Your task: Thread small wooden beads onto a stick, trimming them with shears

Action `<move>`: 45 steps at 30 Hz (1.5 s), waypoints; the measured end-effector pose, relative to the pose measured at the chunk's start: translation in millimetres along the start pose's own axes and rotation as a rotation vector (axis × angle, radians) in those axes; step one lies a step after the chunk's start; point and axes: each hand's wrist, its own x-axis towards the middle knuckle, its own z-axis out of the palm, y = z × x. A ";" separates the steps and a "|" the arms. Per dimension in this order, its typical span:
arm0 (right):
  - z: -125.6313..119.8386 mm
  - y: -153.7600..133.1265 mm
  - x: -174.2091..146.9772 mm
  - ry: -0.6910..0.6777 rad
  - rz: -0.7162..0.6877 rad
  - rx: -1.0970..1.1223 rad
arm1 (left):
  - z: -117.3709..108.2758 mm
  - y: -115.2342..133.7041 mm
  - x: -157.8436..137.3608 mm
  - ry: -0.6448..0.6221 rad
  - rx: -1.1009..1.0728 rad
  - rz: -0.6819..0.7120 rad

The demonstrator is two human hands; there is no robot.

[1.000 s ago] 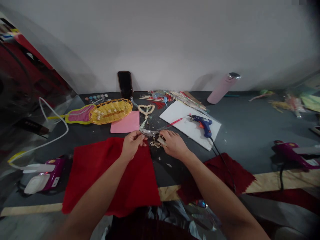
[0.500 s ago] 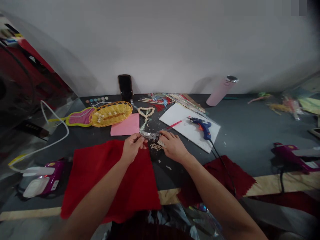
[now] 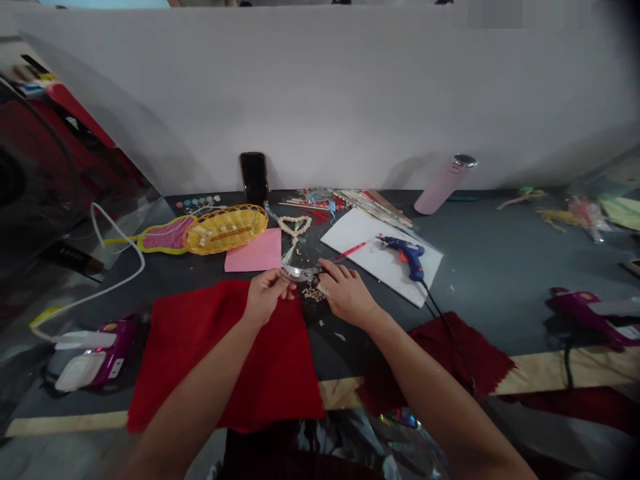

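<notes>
My right hand [image 3: 349, 293] is closed round the handles of metal pruning shears [image 3: 299, 273], whose curved head points left. At the tip of that head my left hand [image 3: 267, 295] is closed in a pinch. Whatever lies between its fingers is too small to make out. Just beneath the shears lies a small pile of short pale wooden bits [image 3: 313, 294]. Beyond them is a heart-shaped string of pale beads [image 3: 295, 227] with a light tassel. A red cloth [image 3: 235, 360] spreads under my left forearm.
A yellow wicker basket [image 3: 230, 229] and a pink paper square [image 3: 253, 251] lie left. To the right, a blue glue gun [image 3: 411, 257] rests on a white board [image 3: 350, 230], its cord trailing towards me. A phone [image 3: 255, 175] and a pink flask [image 3: 445, 185] stand by the wall.
The view has shifted slightly, so everything sits a little to the right and the wall's top edge shows. Both hands keep nearly the same pose at the shears.
</notes>
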 end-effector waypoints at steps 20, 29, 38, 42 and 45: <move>3.2 5.1 0.6 0.026 0.007 0.117 | 1.8 5.0 -1.5 -0.033 0.011 -0.059; 2.2 2.4 0.4 -0.032 0.048 0.114 | 4.2 5.9 -3.4 -0.027 0.018 -0.061; 1.3 1.4 -0.3 -0.064 0.070 0.088 | 3.0 3.9 -3.7 -0.035 0.003 -0.062; 3.7 1.1 1.1 -0.005 0.069 0.094 | 2.8 3.9 -2.3 -0.015 -0.014 -0.069; 6.8 2.5 2.0 0.027 0.064 0.121 | 2.9 2.0 -1.5 0.014 -0.034 -0.055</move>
